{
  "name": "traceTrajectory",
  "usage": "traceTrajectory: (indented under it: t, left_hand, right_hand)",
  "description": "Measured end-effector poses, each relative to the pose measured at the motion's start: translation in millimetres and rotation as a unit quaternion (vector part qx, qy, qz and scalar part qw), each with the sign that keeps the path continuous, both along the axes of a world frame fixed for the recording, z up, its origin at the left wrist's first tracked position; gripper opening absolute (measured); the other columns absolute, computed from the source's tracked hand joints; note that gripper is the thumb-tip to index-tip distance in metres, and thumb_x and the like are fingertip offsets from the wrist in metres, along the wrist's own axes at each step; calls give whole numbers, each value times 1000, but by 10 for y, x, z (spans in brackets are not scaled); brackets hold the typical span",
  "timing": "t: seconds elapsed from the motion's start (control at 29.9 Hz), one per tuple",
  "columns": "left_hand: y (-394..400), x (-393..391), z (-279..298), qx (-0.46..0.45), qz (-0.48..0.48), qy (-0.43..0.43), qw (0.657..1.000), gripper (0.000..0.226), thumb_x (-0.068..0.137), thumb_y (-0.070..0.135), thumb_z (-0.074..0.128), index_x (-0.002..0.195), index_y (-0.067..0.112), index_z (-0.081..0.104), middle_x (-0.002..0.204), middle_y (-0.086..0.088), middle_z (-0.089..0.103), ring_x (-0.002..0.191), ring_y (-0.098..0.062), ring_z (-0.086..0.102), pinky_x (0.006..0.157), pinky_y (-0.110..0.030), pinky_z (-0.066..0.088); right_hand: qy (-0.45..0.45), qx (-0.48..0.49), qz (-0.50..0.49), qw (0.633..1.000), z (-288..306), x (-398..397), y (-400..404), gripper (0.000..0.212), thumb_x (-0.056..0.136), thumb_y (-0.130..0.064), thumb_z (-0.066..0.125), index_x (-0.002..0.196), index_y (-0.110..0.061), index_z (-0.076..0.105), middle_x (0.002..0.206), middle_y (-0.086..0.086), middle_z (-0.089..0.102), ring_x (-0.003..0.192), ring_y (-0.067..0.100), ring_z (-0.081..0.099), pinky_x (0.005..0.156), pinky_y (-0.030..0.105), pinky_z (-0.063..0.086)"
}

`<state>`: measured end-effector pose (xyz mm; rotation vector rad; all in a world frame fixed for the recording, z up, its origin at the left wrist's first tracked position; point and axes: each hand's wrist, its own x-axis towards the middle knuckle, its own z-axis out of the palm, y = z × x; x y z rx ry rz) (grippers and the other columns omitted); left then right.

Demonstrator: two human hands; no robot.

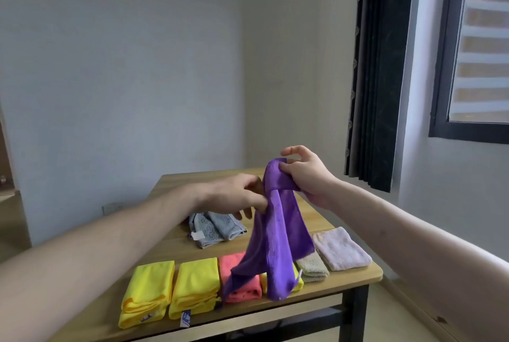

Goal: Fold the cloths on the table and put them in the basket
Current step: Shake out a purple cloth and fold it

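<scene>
Both hands hold the purple cloth (275, 237) up above the tabletop (325, 217): the right hand (305, 176) pinches its top edge, the left hand (237, 193) grips it just below, close beside the right. The cloth hangs bunched, its tail over the pink cloth (239, 275) near the front edge. I judge the folding of this cloth has barely begun; next it needs spreading by its corners. No basket shows. Folded yellow cloths (170, 289) carry small labels, too blurred to read.

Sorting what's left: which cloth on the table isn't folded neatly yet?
The grey cloth, lying rumpled behind the front row of folded cloths.
</scene>
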<state>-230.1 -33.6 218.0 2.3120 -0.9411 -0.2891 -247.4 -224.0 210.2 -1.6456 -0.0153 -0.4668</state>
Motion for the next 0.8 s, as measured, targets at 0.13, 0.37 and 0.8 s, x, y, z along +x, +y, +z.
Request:
traceTrajectory:
  t: [0.13, 0.37, 0.8]
  left_hand:
    - [-72, -212, -9, 14, -30, 36, 999, 40, 84, 54, 72, 110, 25, 64, 109, -4, 72, 87, -20, 71, 83, -39, 58]
    - [-25, 24, -96, -35, 93, -46, 994, 7, 92, 23, 69, 98, 20, 66, 85, 6, 71, 76, -8, 68, 58, -15, 49]
    - [424, 367, 597, -199, 192, -225, 934, 17, 100, 31, 59, 105, 16, 63, 93, -6, 73, 85, -24, 66, 79, -34, 50]
  right_hand:
    - [-32, 11, 11, 999, 134, -55, 51, 31, 94, 7, 55, 104, -18, 69, 97, 8, 69, 76, 20, 63, 74, 37, 54]
    - [-59, 29, -6, 998, 379, -200, -39, 52, 84, 12, 48, 126, -14, 65, 82, -1, 59, 67, 13, 59, 63, 26, 57]
    - [-150, -291, -266, 907, 473, -303, -432, 41, 85, -54, 68, 72, -15, 68, 67, -1, 62, 73, 26, 62, 68, 37, 53]
